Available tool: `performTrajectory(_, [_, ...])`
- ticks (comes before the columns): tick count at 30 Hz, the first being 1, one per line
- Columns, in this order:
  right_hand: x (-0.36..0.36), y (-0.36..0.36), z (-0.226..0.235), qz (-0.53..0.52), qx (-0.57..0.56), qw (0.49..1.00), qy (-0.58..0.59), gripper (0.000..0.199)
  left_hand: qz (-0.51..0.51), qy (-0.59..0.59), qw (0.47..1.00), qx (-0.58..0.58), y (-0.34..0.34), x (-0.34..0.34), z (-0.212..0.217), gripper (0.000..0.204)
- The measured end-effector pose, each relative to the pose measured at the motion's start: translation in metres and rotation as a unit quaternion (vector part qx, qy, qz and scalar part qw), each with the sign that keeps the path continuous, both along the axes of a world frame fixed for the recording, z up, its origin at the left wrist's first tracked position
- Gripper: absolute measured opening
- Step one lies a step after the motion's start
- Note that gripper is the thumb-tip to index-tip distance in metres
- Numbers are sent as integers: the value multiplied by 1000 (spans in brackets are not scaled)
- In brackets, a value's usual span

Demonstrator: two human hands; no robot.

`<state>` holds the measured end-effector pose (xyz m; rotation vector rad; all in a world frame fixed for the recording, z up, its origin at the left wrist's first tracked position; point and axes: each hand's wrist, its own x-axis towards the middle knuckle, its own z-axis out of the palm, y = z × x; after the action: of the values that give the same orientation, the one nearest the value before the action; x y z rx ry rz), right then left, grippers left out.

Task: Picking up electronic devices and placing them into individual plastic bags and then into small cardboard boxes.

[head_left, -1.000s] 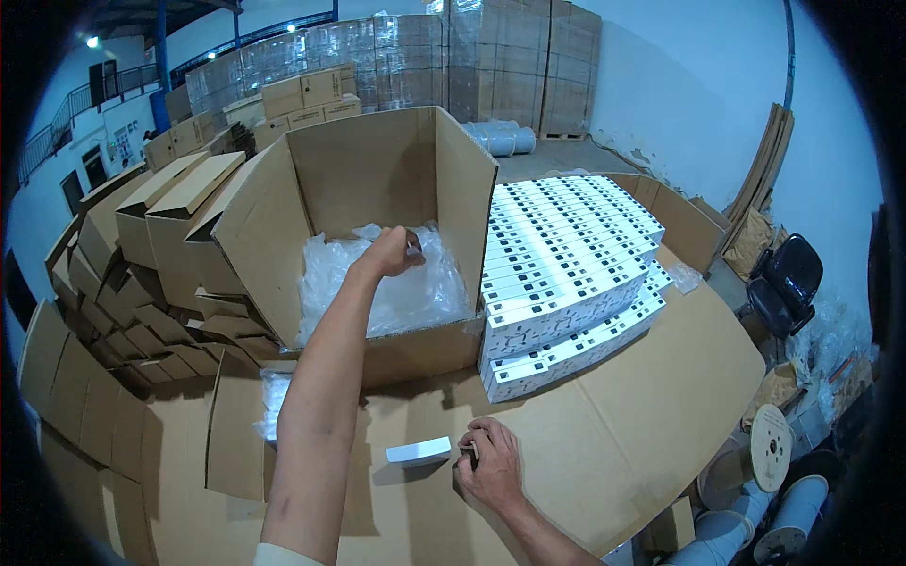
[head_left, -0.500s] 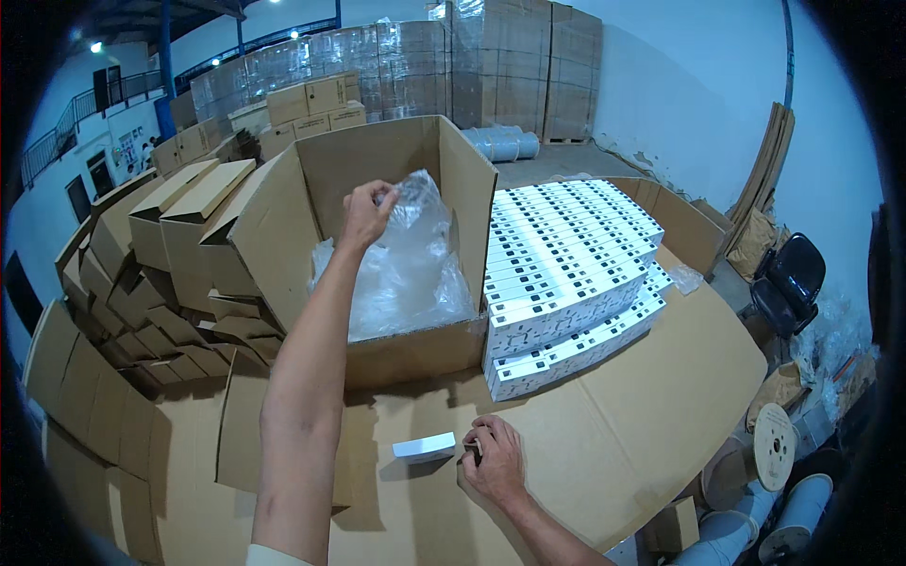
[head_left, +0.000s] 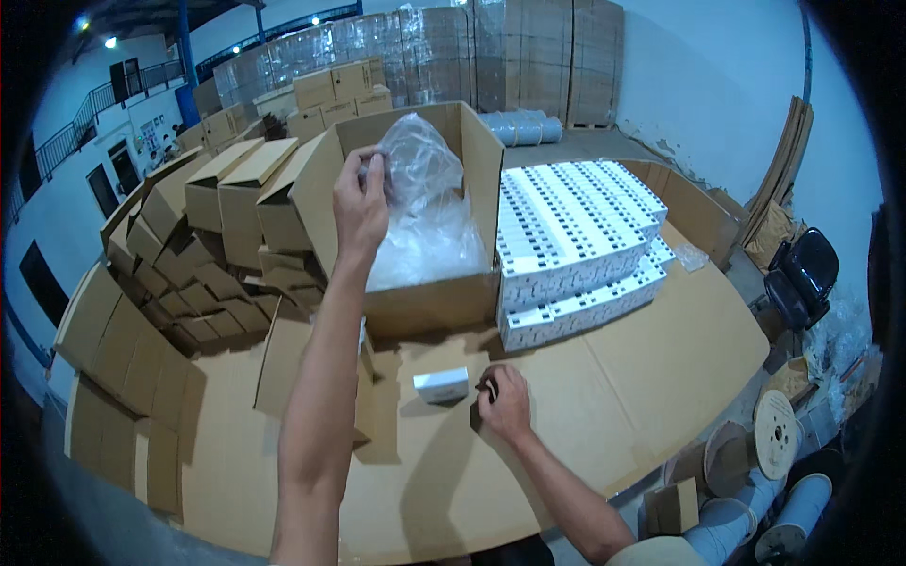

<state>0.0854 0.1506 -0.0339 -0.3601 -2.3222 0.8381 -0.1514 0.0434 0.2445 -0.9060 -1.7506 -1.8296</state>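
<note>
My left hand (head_left: 360, 203) pinches a clear plastic bag (head_left: 420, 165), raised out of an open cardboard box (head_left: 429, 307). More crumpled clear plastic fills that box below the bag. My right hand (head_left: 505, 404) rests low over the cardboard-covered table (head_left: 613, 406), its fingers curled round something small and dark that I cannot make out. Just left of these fingers, apart from them, a small white box (head_left: 442, 385) lies on the cardboard. To the right of the open box stand rows of stacked white boxes (head_left: 576, 226) with dark printed marks.
Many brown cartons (head_left: 247, 203) are piled on the left, with folded cardboard (head_left: 123, 377) nearer me. Wrapped pallets (head_left: 444, 57) line the back. A black chair (head_left: 802, 278) and cable reels (head_left: 774, 436) stand beyond the table's right edge.
My left hand has lifted the plastic bag higher, so it now stretches above the heap in the box. My right hand still stays beside the small white box. The whole view has shifted.
</note>
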Motion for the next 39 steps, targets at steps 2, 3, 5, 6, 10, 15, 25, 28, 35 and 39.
performTrajectory(2, [4, 2, 3, 0, -88, 995, 43, 19, -16, -44, 999, -2, -19, 52, -22, 22])
performTrajectory(3, [6, 3, 1, -1, -91, 995, 33, 19, -26, -79, 997, 2, -29, 75, -36, 22])
performTrajectory(5, [10, 2, -5, 17, -214, 973, 80, 14, -21, -91, 996, -13, -48, 106, -72, 22])
performTrajectory(6, [13, -1, -5, 16, -218, 974, 67, 14, -16, -95, 995, -26, -58, 120, -91, 22])
performTrajectory(10, [28, -4, 1, 102, -429, 893, 84, 15, -66, -198, 977, -46, -85, 173, -147, 20])
performTrajectory(15, [51, -12, 23, 238, -519, 816, 90, 38, -73, -239, 965, -85, -96, 205, -224, 20])
performTrajectory(25, [46, -23, 19, 179, -316, 931, -30, 17, -164, -348, 919, -81, -114, 196, -250, 27])
performTrajectory(28, [43, -29, 23, 169, -308, 936, -17, 18, -139, -377, 906, -135, -118, 190, -254, 20])
performTrajectory(35, [30, -27, 40, 191, -257, 947, -35, 21, -58, -344, 933, -88, -108, 189, -259, 19])
performTrajectory(39, [31, -16, 36, 197, -224, 952, -69, 20, -42, -307, 945, -101, -106, 195, -261, 19])
